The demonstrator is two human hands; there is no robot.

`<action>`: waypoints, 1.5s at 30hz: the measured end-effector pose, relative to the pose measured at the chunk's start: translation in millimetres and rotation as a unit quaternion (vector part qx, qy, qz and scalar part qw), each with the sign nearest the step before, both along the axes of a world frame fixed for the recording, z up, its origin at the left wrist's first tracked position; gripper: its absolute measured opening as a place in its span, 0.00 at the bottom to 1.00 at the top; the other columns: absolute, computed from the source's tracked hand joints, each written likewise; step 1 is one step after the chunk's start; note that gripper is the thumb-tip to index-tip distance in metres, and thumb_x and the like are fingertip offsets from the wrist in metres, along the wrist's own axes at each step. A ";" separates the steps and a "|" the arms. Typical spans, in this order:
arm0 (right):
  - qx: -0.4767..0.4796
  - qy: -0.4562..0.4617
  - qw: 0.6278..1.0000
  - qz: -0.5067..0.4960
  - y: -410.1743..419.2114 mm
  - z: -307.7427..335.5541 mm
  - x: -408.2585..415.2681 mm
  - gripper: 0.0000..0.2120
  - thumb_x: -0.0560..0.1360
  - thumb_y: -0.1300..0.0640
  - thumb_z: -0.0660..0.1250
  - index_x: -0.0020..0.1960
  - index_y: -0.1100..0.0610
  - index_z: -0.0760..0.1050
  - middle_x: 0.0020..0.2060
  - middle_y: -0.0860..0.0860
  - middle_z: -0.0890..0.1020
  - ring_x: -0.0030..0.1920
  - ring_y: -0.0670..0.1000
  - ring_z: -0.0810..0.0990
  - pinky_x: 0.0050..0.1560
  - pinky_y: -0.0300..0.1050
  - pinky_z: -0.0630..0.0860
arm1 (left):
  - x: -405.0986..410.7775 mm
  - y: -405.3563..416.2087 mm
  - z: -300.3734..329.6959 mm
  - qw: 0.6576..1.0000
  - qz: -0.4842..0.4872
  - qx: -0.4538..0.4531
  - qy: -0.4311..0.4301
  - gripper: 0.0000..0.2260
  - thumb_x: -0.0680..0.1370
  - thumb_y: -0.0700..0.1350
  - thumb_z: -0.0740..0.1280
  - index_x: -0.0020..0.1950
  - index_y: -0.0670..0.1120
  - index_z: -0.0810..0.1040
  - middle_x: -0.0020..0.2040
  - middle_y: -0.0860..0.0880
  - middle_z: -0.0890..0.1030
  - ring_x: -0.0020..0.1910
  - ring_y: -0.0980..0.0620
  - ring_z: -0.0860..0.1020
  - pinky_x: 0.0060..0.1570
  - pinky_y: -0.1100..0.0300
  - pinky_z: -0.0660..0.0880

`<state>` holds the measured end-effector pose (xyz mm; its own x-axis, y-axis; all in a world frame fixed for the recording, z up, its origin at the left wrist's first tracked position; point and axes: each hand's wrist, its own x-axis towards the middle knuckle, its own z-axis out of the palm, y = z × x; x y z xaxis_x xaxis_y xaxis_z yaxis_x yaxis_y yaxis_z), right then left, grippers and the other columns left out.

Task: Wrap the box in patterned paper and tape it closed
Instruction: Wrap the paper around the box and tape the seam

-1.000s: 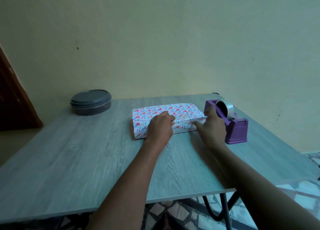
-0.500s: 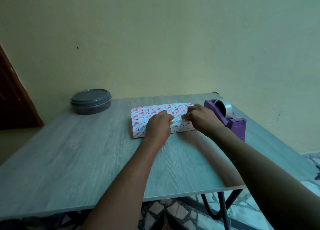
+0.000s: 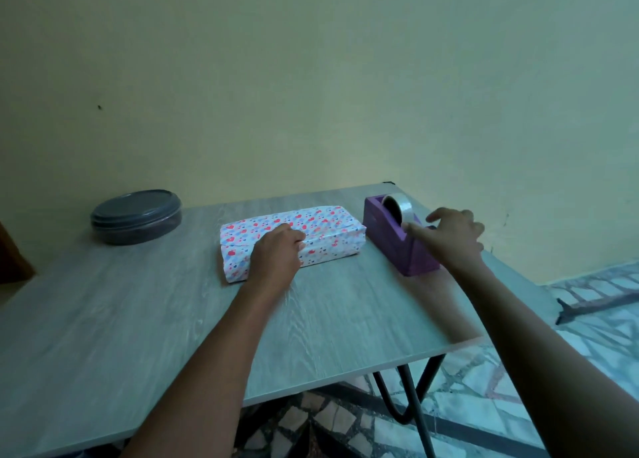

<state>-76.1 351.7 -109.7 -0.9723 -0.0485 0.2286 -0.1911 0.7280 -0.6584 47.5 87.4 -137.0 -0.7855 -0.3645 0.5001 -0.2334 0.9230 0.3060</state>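
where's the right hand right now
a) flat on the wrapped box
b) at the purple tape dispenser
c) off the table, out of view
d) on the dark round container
b: the right hand reaches with spread fingers over the front of the purple tape dispenser, while the left hand rests on the wrapped box.

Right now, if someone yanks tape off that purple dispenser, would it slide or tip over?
Probably neither. The purple block-shaped tape dispenser has a broad, flat base resting on the grey wood-grain table, so tipping seems unlikely. Its chunky body suggests some weight, though the smooth tabletop could let it creep. The right hand reaching over it might also steady it.
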 end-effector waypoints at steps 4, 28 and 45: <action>0.002 -0.050 0.998 0.045 0.8 -1.9 -20.1 0.21 0.71 0.38 0.74 0.38 0.56 0.77 0.49 0.56 0.72 0.55 0.60 0.70 0.53 0.56 0.68 | -1.0 0.7 -2.6 1.000 -0.002 0.010 0.018 0.06 0.81 0.41 0.69 0.53 0.42 0.85 0.50 0.45 0.82 0.51 0.42 0.80 0.49 0.51 0.74; -0.315 -0.007 0.948 0.046 -5.3 -19.5 -15.3 0.23 0.54 0.44 0.86 0.33 0.52 0.75 0.47 0.58 0.79 0.51 0.57 0.76 0.40 0.45 0.68 | 1.5 1.8 -1.5 0.999 -0.013 0.020 0.026 0.08 0.82 0.42 0.68 0.57 0.42 0.85 0.52 0.44 0.83 0.52 0.43 0.81 0.49 0.53 0.73; -0.440 -0.073 0.895 -0.014 -0.1 -41.0 5.3 0.20 0.75 0.46 0.76 0.36 0.62 0.82 0.38 0.58 0.86 0.40 0.57 0.86 0.45 0.57 0.85 | 2.0 0.2 -2.2 0.999 -0.017 0.019 0.030 0.08 0.82 0.42 0.68 0.56 0.41 0.85 0.52 0.44 0.83 0.51 0.43 0.80 0.50 0.51 0.74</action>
<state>-70.8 351.6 -150.6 -0.9929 0.1132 0.0363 -0.0456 -0.0808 -0.9957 49.4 87.6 -139.1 -0.7670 -0.3580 0.5326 -0.1828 0.9174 0.3534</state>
